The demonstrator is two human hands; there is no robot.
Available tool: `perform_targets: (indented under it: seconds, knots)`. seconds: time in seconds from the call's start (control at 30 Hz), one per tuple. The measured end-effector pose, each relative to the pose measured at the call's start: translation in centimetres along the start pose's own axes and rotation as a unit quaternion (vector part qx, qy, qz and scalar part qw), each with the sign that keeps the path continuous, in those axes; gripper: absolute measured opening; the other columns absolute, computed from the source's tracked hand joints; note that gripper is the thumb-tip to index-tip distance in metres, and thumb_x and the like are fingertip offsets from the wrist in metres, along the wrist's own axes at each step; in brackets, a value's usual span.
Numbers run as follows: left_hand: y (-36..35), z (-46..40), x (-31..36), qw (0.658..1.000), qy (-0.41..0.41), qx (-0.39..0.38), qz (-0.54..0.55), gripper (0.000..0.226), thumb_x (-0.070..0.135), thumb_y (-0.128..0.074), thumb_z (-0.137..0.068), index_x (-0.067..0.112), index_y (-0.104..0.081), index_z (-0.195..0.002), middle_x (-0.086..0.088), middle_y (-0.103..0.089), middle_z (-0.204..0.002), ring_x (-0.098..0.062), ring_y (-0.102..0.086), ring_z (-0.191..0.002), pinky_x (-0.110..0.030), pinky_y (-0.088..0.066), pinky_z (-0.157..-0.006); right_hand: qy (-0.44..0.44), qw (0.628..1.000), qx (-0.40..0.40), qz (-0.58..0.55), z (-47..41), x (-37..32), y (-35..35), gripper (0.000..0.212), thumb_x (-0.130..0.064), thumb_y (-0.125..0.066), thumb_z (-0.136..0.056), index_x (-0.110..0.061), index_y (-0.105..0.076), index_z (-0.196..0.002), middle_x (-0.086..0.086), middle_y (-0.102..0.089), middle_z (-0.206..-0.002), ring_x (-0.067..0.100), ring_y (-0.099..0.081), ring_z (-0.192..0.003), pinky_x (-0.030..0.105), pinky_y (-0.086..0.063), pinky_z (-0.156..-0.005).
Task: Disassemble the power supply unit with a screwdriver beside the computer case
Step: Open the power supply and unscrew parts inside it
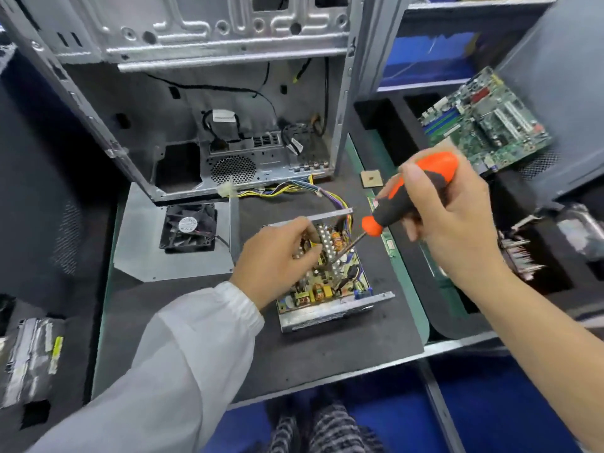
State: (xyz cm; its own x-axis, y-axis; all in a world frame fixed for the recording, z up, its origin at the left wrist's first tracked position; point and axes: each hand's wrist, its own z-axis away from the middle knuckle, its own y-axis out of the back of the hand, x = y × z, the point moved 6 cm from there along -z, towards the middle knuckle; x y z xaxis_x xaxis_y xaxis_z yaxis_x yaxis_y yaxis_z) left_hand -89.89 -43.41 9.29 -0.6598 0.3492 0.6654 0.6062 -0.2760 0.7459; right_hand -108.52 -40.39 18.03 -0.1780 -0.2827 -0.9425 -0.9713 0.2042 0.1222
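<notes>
— Right hand (457,230) is gripping the orange and black screwdriver (413,194), fingers curled around the handle. Its metal shaft is pointing down and to the left, into the power supply unit (330,282).

— And the left hand (277,253)?

— It is reaching into the open unit from the left side. Its fingers are bending down among the parts on the circuit board, but I cannot tell if they are pinching something.

— Where is the unit lying?

— It is sitting on the dark mat (228,338), with no cover, just in front of the computer case (196,109). Coloured wires (294,188) are running from it toward the case. A black fan (189,231) on a grey metal plate (147,259) is lying to its left. A green motherboard (483,122) is resting well apart, at the right.
</notes>
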Motion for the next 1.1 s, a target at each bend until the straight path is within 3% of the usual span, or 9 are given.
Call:
perform_targets:
  seconds: [0.1,0.23,0.47,0.57,0.7,0.8,0.9,1.0,1.1]
  knots:
    - [-0.7,-1.0,0.9,0.998,-0.040,0.022,-0.032,0.010,0.038,-0.064,-0.090,0.029,-0.063,-0.093,0.009,-0.036,-0.049,-0.006,-0.040,-0.052,-0.028,-0.031,-0.051,0.026,0.999,0.011,0.022,0.3,0.5,0.8,0.012,-0.022,-0.053,-0.095,-0.022,-0.050,-0.083,0.014,-0.064,-0.069,0.004,-0.055,-0.051,0.009,-0.040,-0.056]
    - [-2.1,-1.3,1.1,0.994,-0.075,-0.008,-0.075,0.014,0.044,-0.066,-0.088,0.033,-0.066,-0.097,0.021,-0.034,-0.054,-0.012,-0.052,-0.068,-0.031,-0.043,-0.060,0.021,1.000,-0.007,0.019,0.5,2.0,1.2,0.010,-0.021,-0.052,-0.095,-0.021,-0.049,-0.086,0.012,-0.064,-0.069,0.007,-0.058,-0.054,0.008,-0.040,-0.059]
    - [-1.8,-0.3,1.1,0.987,-0.144,0.000,-0.064,0.034,0.041,-0.080,-0.077,0.026,-0.069,-0.106,0.022,-0.043,-0.070,-0.009,-0.057,-0.076,-0.025,-0.047,-0.057,0.019,0.998,-0.051,0.039,0.1,3.7,1.4,0.011,-0.036,-0.056,-0.093,-0.026,-0.053,-0.089,0.002,-0.065,-0.071,0.032,-0.063,-0.068,0.038,-0.048,-0.065]
    - [-1.6,0.4,0.6,0.984,-0.158,-0.006,-0.077,0.032,0.042,-0.077,-0.080,0.021,-0.070,-0.103,0.015,-0.068,-0.082,-0.011,-0.064,-0.074,-0.032,-0.054,-0.056,0.031,0.994,-0.085,0.062,0.2,3.9,0.9,0.014,-0.030,-0.055,-0.092,-0.016,-0.053,-0.091,0.000,-0.065,-0.072,0.022,-0.065,-0.070,0.029,-0.049,-0.068]
    - [-1.6,1.7,0.7,0.976,-0.203,-0.018,-0.073,0.019,0.036,-0.064,-0.090,0.019,-0.070,-0.083,0.008,-0.066,-0.071,-0.016,-0.063,-0.062,-0.034,-0.049,-0.047,0.035,0.990,-0.109,0.086,0.8,4.2,0.2,0.019,-0.024,-0.055,-0.089,-0.005,-0.052,-0.091,-0.002,-0.064,-0.074,0.008,-0.065,-0.069,0.016,-0.048,-0.069]
    - [-3.3,2.9,1.2,0.921,-0.322,-0.104,-0.195,0.014,0.013,-0.066,-0.084,0.022,-0.075,-0.091,0.006,-0.063,-0.071,-0.017,-0.063,-0.064,-0.027,-0.048,-0.046,0.026,0.992,-0.100,0.077,0.8,4.3,0.4,0.018,-0.025,-0.055,-0.089,-0.007,-0.051,-0.093,0.001,-0.064,-0.072,0.016,-0.066,-0.070,0.026,-0.052,-0.068]
    - [-4.0,2.9,1.7,0.849,-0.427,-0.100,-0.295,0.023,0.003,-0.065,-0.083,0.021,-0.075,-0.095,0.006,-0.061,-0.074,-0.015,-0.059,-0.065,-0.027,-0.048,-0.053,0.029,0.993,-0.091,0.075,0.6,4.1,0.8,0.017,-0.026,-0.056,-0.090,-0.010,-0.052,-0.093,0.003,-0.065,-0.072,0.023,-0.066,-0.070,0.037,-0.053,-0.068]
    - [-4.8,2.6,2.7,0.811,-0.486,-0.079,-0.316,0.053,0.003,-0.024,-0.102,0.021,-0.074,-0.096,0.007,-0.060,-0.080,-0.015,-0.057,-0.070,-0.026,-0.043,-0.064,0.035,0.992,-0.096,0.076,0.6,3.8,0.8,0.013,-0.027,-0.057,-0.090,-0.014,-0.053,-0.092,0.000,-0.066,-0.072,0.020,-0.067,-0.070,0.031,-0.052,-0.066]
    - [-6.7,2.8,2.4,0.769,-0.511,-0.107,-0.369,0.043,0.006,-0.033,-0.099,0.025,-0.071,-0.106,0.009,-0.058,-0.089,-0.014,-0.056,-0.079,-0.027,-0.036,-0.073,0.040,0.990,-0.103,0.086,0.6,3.6,0.7,0.014,-0.027,-0.058,-0.089,-0.014,-0.053,-0.092,-0.004,-0.066,-0.074,0.013,-0.067,-0.069,0.022,-0.051,-0.066]
